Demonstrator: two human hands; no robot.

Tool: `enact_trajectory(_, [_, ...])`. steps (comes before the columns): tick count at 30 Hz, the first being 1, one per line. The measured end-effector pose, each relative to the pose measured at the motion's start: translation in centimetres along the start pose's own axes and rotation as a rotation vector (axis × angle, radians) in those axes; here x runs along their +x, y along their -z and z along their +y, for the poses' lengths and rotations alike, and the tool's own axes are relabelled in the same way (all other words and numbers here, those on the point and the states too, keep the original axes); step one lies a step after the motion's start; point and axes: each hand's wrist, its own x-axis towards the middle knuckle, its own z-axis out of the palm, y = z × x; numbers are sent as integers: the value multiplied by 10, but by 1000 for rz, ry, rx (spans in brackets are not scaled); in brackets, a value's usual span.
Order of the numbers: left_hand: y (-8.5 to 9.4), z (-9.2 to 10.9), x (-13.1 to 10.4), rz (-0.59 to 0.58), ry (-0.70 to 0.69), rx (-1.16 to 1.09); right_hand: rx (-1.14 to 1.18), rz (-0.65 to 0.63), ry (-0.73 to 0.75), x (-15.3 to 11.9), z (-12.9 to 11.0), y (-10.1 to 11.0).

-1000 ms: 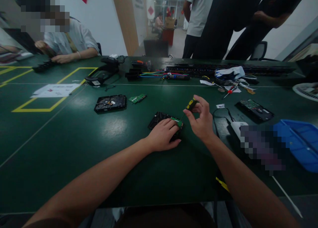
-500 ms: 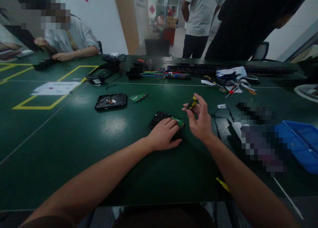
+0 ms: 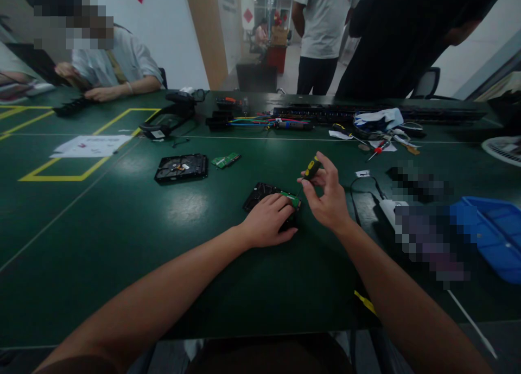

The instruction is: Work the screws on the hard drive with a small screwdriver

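A black hard drive (image 3: 257, 194) with a green circuit board (image 3: 291, 200) on its top lies on the green table in front of me. My left hand (image 3: 269, 219) rests over it, fingers bent across the drive and the thumb along its near side, holding it down. In my right hand (image 3: 326, 192) is a screwdriver (image 3: 312, 169) with a black and yellow handle, gripped between thumb and fingers. Its shaft slants down to the right end of the board; the tip is too small to make out. My left hand hides much of the drive.
Left of my hands lie another hard drive (image 3: 181, 168) and a loose green circuit board (image 3: 226, 160). Wires, a cloth glove (image 3: 378, 119) and a red screwdriver (image 3: 379, 149) are farther back. At right stands a blue bin (image 3: 494, 238). A person (image 3: 122, 59) sits across at left.
The screwdriver handle has shifted slightly left and leans a little differently, with the right hand moving along. My left hand and the drive stay in place.
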Motion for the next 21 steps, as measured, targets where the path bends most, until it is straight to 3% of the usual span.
enact_trajectory(21, [0, 1, 0, 18, -3, -27, -73, 134, 43, -3, 8, -3])
